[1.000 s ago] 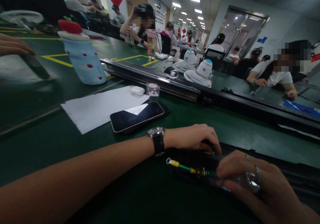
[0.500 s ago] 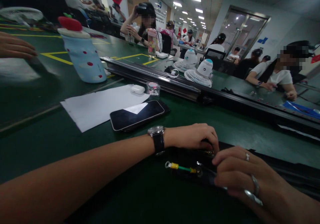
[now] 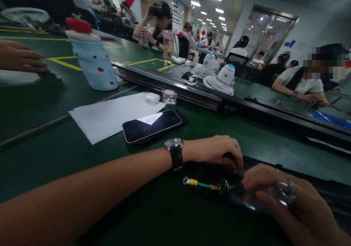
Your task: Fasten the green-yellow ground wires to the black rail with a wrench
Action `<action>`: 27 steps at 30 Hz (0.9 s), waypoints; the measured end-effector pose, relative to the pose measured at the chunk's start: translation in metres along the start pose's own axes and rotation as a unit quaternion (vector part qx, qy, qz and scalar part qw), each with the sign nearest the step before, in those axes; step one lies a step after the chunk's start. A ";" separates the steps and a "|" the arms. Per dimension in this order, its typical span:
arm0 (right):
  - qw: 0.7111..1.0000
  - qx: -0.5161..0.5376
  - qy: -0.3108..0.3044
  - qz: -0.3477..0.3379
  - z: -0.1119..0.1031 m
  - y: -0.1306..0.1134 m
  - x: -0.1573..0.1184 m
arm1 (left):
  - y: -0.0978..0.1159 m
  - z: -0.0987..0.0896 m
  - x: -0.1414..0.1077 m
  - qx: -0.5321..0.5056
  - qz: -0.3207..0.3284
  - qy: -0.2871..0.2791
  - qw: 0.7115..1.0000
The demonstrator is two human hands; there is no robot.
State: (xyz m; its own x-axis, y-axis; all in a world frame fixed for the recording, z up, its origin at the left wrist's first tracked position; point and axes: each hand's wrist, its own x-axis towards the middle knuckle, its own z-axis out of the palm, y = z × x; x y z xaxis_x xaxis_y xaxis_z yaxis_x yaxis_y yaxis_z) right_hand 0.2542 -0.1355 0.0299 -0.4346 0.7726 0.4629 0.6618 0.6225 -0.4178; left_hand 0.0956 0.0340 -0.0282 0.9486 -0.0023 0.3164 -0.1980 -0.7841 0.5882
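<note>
Okay, right hand [image 3: 287,205] clamps a wrench [image 3: 291,192], fingers and thumb closed round its shank; the open end shows above the thumb, blurred. Left hand [image 3: 215,151] curls fingers down at a black strip [image 3: 325,184] on the tabletop [image 3: 274,138]; fingertips hidden, can't tell if it grips anything. Both hands sit close together, right one nearer the camera; contact between them unclear. Green wire [image 3: 204,185] with yellow ends and a ring lug [image 3: 187,180] points left, between left wrist and camera; wrench's far end is right by the wire's other end, touching or not unclear. Watch [image 3: 175,154] on left wrist. Beyond that forearm: phone [image 3: 153,128], overlapping paper [image 3: 109,116], with white case [image 3: 153,98] and clear box [image 3: 169,97] near the paper's far edge. Bottle [image 3: 94,63] stands farther back, left. Two fans [image 3: 219,79] past a rail [image 3: 170,86]. Co-worker's hand [image 3: 22,57] at left edge.
</note>
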 end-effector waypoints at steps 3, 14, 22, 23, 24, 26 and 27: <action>1.000 0.001 0.009 0.008 -0.002 0.004 -0.006 | 0.002 -0.001 0.000 -0.004 0.000 -0.003 1.000; 0.994 0.012 0.072 0.081 -0.002 0.012 -0.021 | 0.007 -0.004 -0.002 0.003 -0.002 0.005 1.000; 1.000 -0.012 0.012 -0.003 0.001 -0.001 -0.004 | 0.008 -0.003 0.000 0.002 -0.081 -0.001 0.997; 1.000 -0.013 0.007 -0.004 0.001 -0.002 -0.003 | 0.008 -0.003 0.000 0.004 -0.079 -0.003 0.997; 1.000 -0.015 0.002 -0.005 0.002 -0.002 -0.002 | 0.008 -0.003 0.000 0.007 -0.076 -0.005 0.997; 1.000 -0.012 -0.003 -0.014 0.003 -0.002 -0.002 | 0.009 -0.004 0.000 0.014 -0.070 -0.008 0.997; 1.000 -0.012 -0.005 -0.019 0.004 -0.002 -0.002 | 0.009 -0.004 0.000 0.017 -0.066 -0.009 0.998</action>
State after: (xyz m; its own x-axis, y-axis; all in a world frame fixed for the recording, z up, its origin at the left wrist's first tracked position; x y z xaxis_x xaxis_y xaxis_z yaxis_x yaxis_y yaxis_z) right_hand 0.2511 -0.1375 0.0268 -0.4652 0.7503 0.4698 0.6598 0.6477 -0.3811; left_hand 0.0928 0.0292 -0.0194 0.9701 0.0921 0.2248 -0.0629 -0.7986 0.5986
